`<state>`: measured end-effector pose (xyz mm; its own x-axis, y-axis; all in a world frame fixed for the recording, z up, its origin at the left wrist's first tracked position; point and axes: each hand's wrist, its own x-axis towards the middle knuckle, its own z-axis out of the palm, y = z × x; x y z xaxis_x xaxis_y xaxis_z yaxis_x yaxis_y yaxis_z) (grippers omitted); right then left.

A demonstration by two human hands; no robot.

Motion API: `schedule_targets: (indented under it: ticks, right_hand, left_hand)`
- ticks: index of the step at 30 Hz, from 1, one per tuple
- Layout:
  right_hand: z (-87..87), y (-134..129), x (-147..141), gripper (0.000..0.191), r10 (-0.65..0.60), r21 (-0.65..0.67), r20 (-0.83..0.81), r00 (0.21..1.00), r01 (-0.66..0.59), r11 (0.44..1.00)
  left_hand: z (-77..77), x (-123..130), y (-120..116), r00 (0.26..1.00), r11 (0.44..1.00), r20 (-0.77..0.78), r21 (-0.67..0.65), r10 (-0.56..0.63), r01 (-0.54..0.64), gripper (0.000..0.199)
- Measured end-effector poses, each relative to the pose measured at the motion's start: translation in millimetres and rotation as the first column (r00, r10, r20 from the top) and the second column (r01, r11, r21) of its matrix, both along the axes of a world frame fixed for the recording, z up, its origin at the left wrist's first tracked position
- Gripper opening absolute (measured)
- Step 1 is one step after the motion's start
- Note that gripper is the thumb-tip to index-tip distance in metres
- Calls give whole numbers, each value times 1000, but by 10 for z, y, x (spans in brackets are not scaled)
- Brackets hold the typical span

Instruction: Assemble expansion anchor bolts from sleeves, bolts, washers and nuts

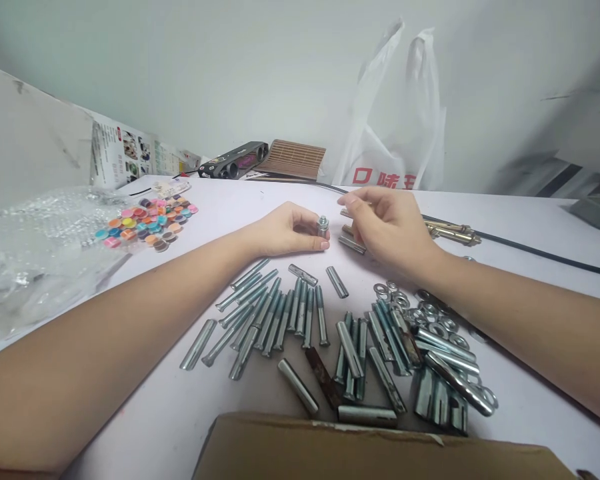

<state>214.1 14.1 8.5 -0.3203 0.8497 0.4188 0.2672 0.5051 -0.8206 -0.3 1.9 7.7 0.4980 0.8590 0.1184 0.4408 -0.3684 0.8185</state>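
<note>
My left hand [295,231] is closed around an expansion bolt [323,225], held upright with its nut and threaded tip on top; the lower part is hidden by the fingers. My right hand [393,223] hovers low over the table, fingers bent together. Metal sleeves [352,245] lie under and beside its fingertips; whether it pinches one is hidden. Loose bolts with flared ends [273,320] spread out in front of me. Among them are slotted sleeves [349,350]. A pile of washers and nuts [430,312] lies by my right forearm.
A cardboard box [380,453] stands at the near edge. Bubble wrap [35,253] and colourful discs [145,223] lie left. Behind are a dark box [235,160], a bamboo mat [295,160] and a white plastic bag [390,147]. Gold-coloured bolts [453,233] and a black cable [545,252] lie right.
</note>
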Motion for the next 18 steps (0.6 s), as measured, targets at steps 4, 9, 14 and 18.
schedule_targets:
  ticks: [4,9,14,18]
  right_hand:
    - [83,-34,23,28,31,-59,35,999,-29,998]
    - [100,-101,-22,30,140,-32,342,929,-137,990]
    - [157,-94,-40,23,120,5,392,912,-133,991]
    - [318,-92,0,20,145,-77,337,930,-126,989]
  left_hand:
    - [-4,5,8,999,1000,-29,17,-14,14,32]
    - [-48,-16,29,999,1000,-35,5,-24,24,31]
    - [-49,-20,41,998,998,-28,-11,-57,56,37]
    - [-22,-27,40,996,996,-40,-9,-85,85,42]
